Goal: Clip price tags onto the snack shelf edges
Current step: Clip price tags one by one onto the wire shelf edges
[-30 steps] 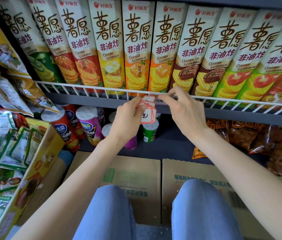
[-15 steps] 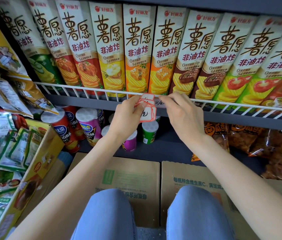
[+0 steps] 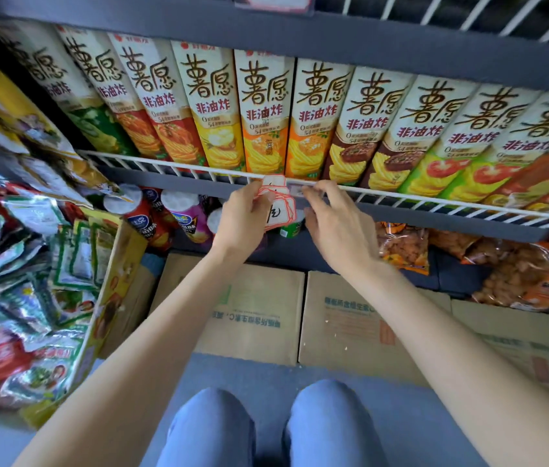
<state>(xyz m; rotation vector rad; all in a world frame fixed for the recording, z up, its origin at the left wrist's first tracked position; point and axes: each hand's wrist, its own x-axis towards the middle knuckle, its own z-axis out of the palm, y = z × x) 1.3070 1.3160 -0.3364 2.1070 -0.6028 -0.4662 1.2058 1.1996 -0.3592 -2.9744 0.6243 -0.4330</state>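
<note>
Price tags [image 3: 278, 207], a small fanned stack of red-bordered white cards, sit in the left hand [image 3: 244, 219], whose thumb and fingers are curled round them just below the white wire rail [image 3: 172, 166] of the snack shelf. One more tag [image 3: 273, 181] stands up against the wire rail directly above that stack; whether it is already clipped on or only held there cannot be told. The right hand [image 3: 332, 220] is just beside the stack on its right, its fingertips [image 3: 313, 192] bent and touching the wire rail next to that tag, with nothing visibly held in them

By the look of them the cards are thin, very light and bendy, probably slick on the face, so they would likely crease or slide apart if squeezed in the middle. A better hold, I judge, is a pinch on one card's top edge near its clip, with the stack kept low and away from the wire. The clip itself is too small to make out

Behind the wire rail a row of tall snack boxes [image 3: 264, 116] stands upright and packed side by side, printed with crinkle chips in several flavours. Below the rail, round snack tubs [image 3: 182, 217] with pale lids stand together to the left of the hands, and clear bags of orange snacks [image 3: 522, 274] lie to the right. Closed cardboard cartons [image 3: 340, 318] rest on the floor beneath the rail; their contents are hidden. An open yellow carton [image 3: 111, 284] at far left holds foil packets
</note>
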